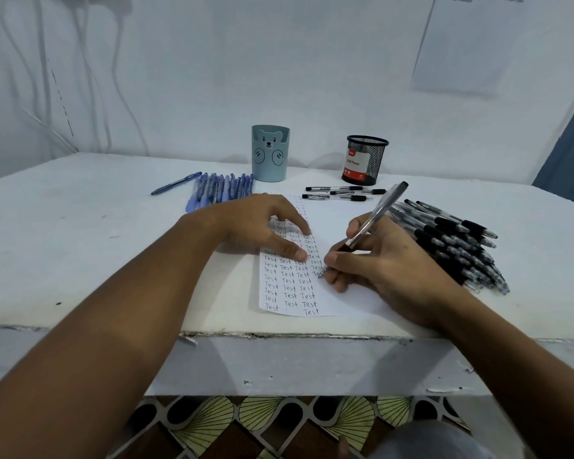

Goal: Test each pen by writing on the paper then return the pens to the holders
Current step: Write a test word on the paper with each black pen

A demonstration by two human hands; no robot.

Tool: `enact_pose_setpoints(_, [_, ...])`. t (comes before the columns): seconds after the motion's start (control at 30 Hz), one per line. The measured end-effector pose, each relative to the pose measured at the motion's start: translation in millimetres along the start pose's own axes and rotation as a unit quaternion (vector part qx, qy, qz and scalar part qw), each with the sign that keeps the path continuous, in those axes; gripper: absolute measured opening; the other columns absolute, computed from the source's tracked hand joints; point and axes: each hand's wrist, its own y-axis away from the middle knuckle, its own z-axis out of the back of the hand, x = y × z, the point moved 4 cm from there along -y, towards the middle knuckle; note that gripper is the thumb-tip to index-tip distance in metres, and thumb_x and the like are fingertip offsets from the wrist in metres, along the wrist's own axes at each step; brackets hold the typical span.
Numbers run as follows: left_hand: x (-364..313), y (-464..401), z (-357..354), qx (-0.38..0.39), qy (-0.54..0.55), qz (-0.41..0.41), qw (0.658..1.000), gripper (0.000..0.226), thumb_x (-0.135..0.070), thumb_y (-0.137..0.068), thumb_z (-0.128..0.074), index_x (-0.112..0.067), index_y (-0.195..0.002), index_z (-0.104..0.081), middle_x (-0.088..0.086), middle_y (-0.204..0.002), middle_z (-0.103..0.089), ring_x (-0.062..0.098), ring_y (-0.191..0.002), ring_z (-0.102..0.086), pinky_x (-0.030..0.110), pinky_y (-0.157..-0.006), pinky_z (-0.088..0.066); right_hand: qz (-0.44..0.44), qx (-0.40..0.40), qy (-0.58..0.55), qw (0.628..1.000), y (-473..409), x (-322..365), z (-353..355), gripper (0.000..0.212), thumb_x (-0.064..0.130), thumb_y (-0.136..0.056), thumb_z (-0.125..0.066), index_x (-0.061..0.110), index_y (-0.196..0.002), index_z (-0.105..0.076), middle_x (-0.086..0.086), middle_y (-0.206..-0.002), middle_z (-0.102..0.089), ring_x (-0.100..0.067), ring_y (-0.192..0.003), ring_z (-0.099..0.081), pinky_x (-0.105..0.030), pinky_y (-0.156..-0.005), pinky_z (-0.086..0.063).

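Two hands were at work over the paper (345, 226), which lay flat on the white surface (80, 243) near its front edge. Left hand (262, 223) rested on the sheet with fingers spread and fairly straight, fingertips pressing it down; it held nothing. Right hand (371, 260) pinched a clear-barrelled black pen (375, 217) in a writing grip, tip touching the paper at the end of a row of "Test" words, barrel tilted up and away.

Columns of "Test" already covered the left part of the sheet; the right part was bare.

Black pens lay in a heap (454, 246) just right of the writing hand, and a few more (342, 193) lay in front of the black mesh holder (365, 159). Blue pens (222, 190) lay in a row left of the teal bear holder (270, 153), one apart from the rest. No pens could be seen standing in either holder; the mesh one seemed to contain a labelled pack.

Judgement: the testing step was in hand, mid-word, with the return to the holders not yet begun. Next move likely calls for finishing the word, lifting the tip, and setting this pen aside from the untested ones; which pile is which I could not tell.
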Motion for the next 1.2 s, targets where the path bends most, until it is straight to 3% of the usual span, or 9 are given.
enact_pose_setpoints(0.33, [-5.4,-2.2,0.0,-0.052,0.014,-0.021,0.998,0.044,-0.072,-0.06,-0.07,-0.049,-0.097,-0.069,-0.027,-0.11,-0.058,-0.012,-0.101,-0.05,0.018,-0.082,-0.037,0.005,0.007,0.04,0.999,5.2,3.5,-1.8,0.04,-0.01,-0.083,-0.069,0.01,-0.102,-0.041,-0.026,-0.08,-0.068,-0.037,-0.067,-0.064,-0.037,-0.067,-0.055])
enact_pose_setpoints(0.63, [-4.2,-3.0,0.0,-0.057,0.021,-0.018,0.998,0.046,-0.074,-0.057,-0.069,-0.049,-0.096,-0.07,-0.028,-0.108,-0.059,-0.01,-0.103,-0.052,0.018,-0.083,-0.038,0.018,-0.002,0.1,0.995,5.5,3.1,-2.8,0.037,-0.004,-0.085,-0.07,0.011,-0.1,-0.04,-0.02,-0.079,-0.071,-0.038,-0.07,-0.067,-0.051,-0.077,-0.055])
enact_pose_setpoints(0.77, [-5.3,-3.0,0.2,-0.057,0.021,-0.021,0.998,0.045,-0.073,-0.058,-0.07,-0.048,-0.096,-0.07,-0.027,-0.109,-0.059,-0.01,-0.103,-0.052,0.018,-0.083,-0.038,0.018,-0.001,0.124,0.992,6.5,5.1,-4.4,0.037,-0.003,-0.086,-0.07,0.012,-0.101,-0.04,-0.02,-0.081,-0.071,-0.037,-0.071,-0.067,-0.05,-0.077,-0.056])
enact_pose_setpoints(0.93, [-4.6,-3.6,-0.2,-0.052,0.023,-0.025,0.998,0.047,-0.074,-0.058,-0.068,-0.048,-0.097,-0.07,-0.026,-0.11,-0.059,-0.009,-0.104,-0.052,0.018,-0.084,-0.038,-0.013,-0.001,0.062,0.998,3.9,3.5,-1.5,0.037,-0.009,-0.083,-0.07,0.01,-0.1,-0.042,-0.024,-0.082,-0.07,-0.039,-0.071,-0.066,-0.043,-0.073,-0.056])
enact_pose_setpoints(1.07, [-4.7,-3.7,-0.6,-0.053,0.022,-0.024,0.998,0.047,-0.074,-0.058,-0.068,-0.048,-0.097,-0.07,-0.027,-0.11,-0.059,-0.009,-0.105,-0.052,0.018,-0.084,-0.039,0.008,-0.011,0.102,0.995,3.5,0.5,-2.6,0.036,-0.004,-0.085,-0.071,0.011,-0.101,-0.041,-0.021,-0.079,-0.071,-0.042,-0.071,-0.067,-0.05,-0.076,-0.057])
enact_pose_setpoints(1.2, [-4.2,-2.8,-0.9,-0.054,0.033,-0.025,0.998,0.045,-0.072,-0.058,-0.071,-0.047,-0.096,-0.07,-0.027,-0.109,-0.059,-0.011,-0.104,-0.052,0.019,-0.085,-0.04,0.009,-0.02,0.071,0.997,3.5,0.8,0.6,0.037,-0.008,-0.085,-0.069,0.012,-0.1,-0.041,-0.021,-0.077,-0.068,-0.044,-0.067,-0.062,-0.045,-0.067,-0.054])
